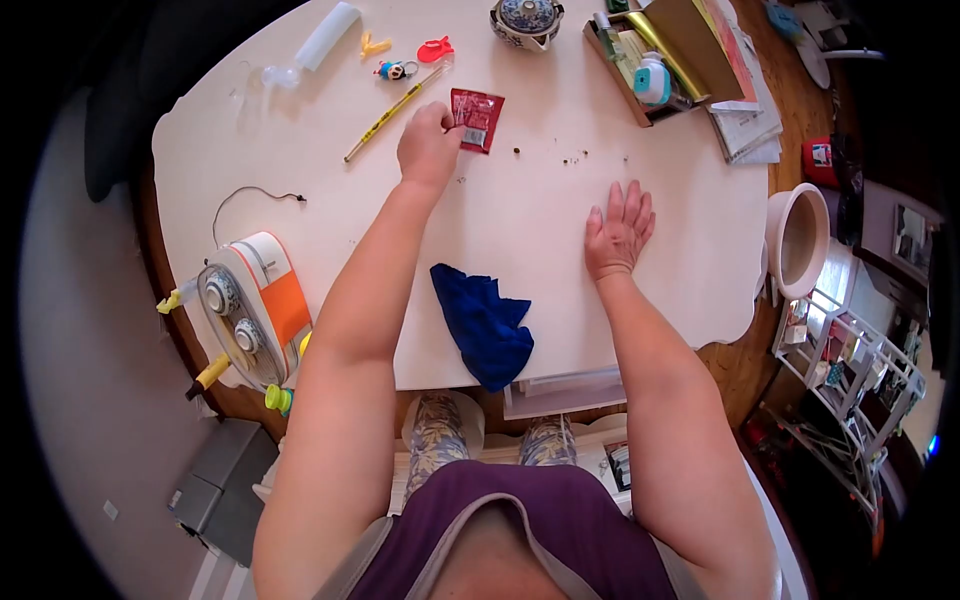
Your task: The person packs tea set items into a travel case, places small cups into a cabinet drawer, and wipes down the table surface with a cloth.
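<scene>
My left hand has its fingers closed on the left edge of a small red packet near the far middle of the white table. To the right, my right hand is held palm up over the tabletop, fingers spread, with nothing in it. Small dark crumbs are scattered between the packet and my right hand. A blue cloth lies crumpled near the table's front edge, between my forearms. Left of my left hand lies a yellow patterned stick.
A teapot and an open box of items stand at the back, with papers beside the box. An orange-and-white case sits at the left edge. Small toys and a clear tube lie back left.
</scene>
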A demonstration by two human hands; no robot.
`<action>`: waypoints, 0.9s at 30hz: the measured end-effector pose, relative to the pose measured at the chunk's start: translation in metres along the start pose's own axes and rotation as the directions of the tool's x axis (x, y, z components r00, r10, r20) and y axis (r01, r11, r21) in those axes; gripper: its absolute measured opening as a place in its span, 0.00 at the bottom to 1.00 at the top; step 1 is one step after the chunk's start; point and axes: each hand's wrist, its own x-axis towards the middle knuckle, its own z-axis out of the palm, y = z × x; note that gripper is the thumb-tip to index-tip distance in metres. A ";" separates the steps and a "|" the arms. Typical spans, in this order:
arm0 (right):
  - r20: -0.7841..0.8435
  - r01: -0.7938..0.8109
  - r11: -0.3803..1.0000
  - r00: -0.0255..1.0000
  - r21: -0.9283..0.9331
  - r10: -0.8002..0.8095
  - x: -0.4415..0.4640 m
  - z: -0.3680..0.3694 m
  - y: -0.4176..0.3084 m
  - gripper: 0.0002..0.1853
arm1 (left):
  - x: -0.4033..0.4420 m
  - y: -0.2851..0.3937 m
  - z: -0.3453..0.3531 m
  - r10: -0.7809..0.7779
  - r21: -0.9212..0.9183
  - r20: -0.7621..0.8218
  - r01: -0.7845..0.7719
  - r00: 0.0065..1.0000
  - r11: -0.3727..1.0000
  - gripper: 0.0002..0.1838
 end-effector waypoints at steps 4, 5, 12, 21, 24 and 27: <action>-0.010 0.011 1.000 1.000 -0.028 -0.011 -0.002 0.003 0.002 0.29 | -0.019 -0.030 0.000 0.594 0.139 -0.548 -0.637 0.589 0.759 0.10; 0.000 0.018 1.000 1.000 -0.023 -0.018 -0.003 0.004 0.002 0.29 | -0.026 -0.037 -0.004 0.637 0.269 -0.618 -0.638 0.460 0.721 0.12; -0.001 0.017 0.999 1.000 -0.049 -0.017 0.000 0.003 0.002 0.29 | -0.040 -0.091 0.013 0.057 -0.281 -0.600 -0.277 0.798 0.919 0.07; 0.003 0.023 0.999 1.000 -0.046 -0.022 0.000 0.004 0.003 0.28 | -0.035 -0.038 0.017 -0.265 -0.096 -0.434 0.249 0.861 0.964 0.30; -0.007 0.026 0.998 1.000 -0.049 -0.026 0.001 0.005 0.002 0.28 | -0.033 -0.034 0.018 -0.269 -0.071 -0.459 0.267 0.847 0.961 0.25; -0.008 0.024 0.998 1.000 -0.059 -0.025 0.000 0.004 0.001 0.28 | -0.030 -0.035 0.022 -0.253 -0.074 -0.414 0.245 0.874 0.967 0.20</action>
